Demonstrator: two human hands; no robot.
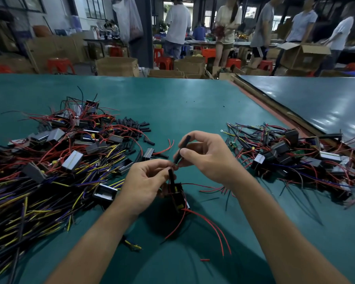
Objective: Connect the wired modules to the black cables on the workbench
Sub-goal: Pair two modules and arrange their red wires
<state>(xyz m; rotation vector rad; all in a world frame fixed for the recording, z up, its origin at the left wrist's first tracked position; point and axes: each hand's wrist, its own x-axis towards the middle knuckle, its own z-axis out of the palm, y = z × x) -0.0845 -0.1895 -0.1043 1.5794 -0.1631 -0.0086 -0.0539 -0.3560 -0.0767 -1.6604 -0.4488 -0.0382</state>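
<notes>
Black boxy module with loose red wires point(177, 198) hangs just above the green-topped workbench point(182, 103), near the front middle. It is held in the left hand point(146, 183), whose fingers curl round its upper part and round a short black cable piece point(171, 177) standing upright from it. The right hand point(209, 156) pinches a second slim black cable piece point(182, 145) between thumb and fingertips, its lower end meeting the left fingertips.

The step in hand looks like the joining itself: one lead of the module is being fed into, or mated with, the black piece. The next move likely calls for lining the thin end up true and pushing it home while the left hand keeps the module steady. The slack red wires could snag.

Fingertips cover the meeting point, so I cannot tell whether the two are already joined, nor whether the black pieces are cables or sleeves. On the left, a tangled heap of grey modules with red, yellow and dark wires point(49, 160) runs off the edge. On the right, a smaller heap of dark modules point(295, 154) lies well apart. A scatter of short black tubes point(134, 125) lies beyond the left heap.
</notes>
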